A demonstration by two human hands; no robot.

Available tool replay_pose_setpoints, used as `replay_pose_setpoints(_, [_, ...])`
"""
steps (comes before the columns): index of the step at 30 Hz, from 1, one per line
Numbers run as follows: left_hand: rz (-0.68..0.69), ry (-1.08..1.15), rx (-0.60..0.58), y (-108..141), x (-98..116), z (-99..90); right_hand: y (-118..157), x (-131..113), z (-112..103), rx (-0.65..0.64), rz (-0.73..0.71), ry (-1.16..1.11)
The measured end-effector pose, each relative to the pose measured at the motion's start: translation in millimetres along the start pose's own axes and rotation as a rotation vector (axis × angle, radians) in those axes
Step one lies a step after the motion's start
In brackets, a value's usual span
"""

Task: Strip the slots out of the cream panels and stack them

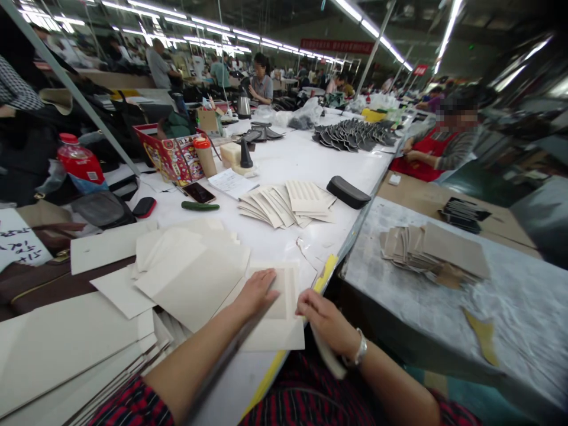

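Note:
A cream panel with a slightly darker rectangle marked on it lies at the table's front edge. My left hand rests flat on its upper part, fingers stretched out. At the panel's right edge, my right hand has its fingers closed on a narrow pale strip, which hangs down below the palm. Whether the strip is joined to the panel is hidden by the fingers. Just left of my left hand, a loose pile of blank cream panels overlaps. Farther out lies a fanned stack of cream pieces.
Larger cream boards are stacked at the left. A black case, a phone and a cucumber lie beyond. Yellow tape lines the table edge. On a lower side table sit grey-beige pieces. A co-worker in a red apron sits right.

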State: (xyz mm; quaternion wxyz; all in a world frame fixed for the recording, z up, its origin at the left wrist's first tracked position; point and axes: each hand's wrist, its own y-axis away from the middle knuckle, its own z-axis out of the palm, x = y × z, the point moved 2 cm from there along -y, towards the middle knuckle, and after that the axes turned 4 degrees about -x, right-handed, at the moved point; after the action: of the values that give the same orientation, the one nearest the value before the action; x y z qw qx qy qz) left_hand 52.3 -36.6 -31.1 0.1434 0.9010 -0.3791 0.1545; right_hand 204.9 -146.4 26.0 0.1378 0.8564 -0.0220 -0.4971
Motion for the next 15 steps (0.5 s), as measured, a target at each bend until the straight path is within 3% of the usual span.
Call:
replay_pose_setpoints(2, [-0.039,0.019,0.046,-6,0,-2.4,-42,8,-8,0.082,0.187,-0.015])
replay_pose_setpoints(4, [-0.085,0.006,0.057,-16,1,-5.5,-79,19,-8,0.066,0.332,0.084])
replay_pose_setpoints(7, [-0.185,-0.014,0.041,-33,0,-9.0,-116,32,-4,-0.022,0.379,0.268])
replay_pose_setpoints(11, [-0.262,0.047,-0.020,-56,-6,-13.1,-136,38,-2,-0.117,0.381,0.318])
replay_pose_setpoints(15, [-0.236,0.085,-0.129,-68,-5,-20.0,-134,32,-6,-0.120,0.464,0.317])
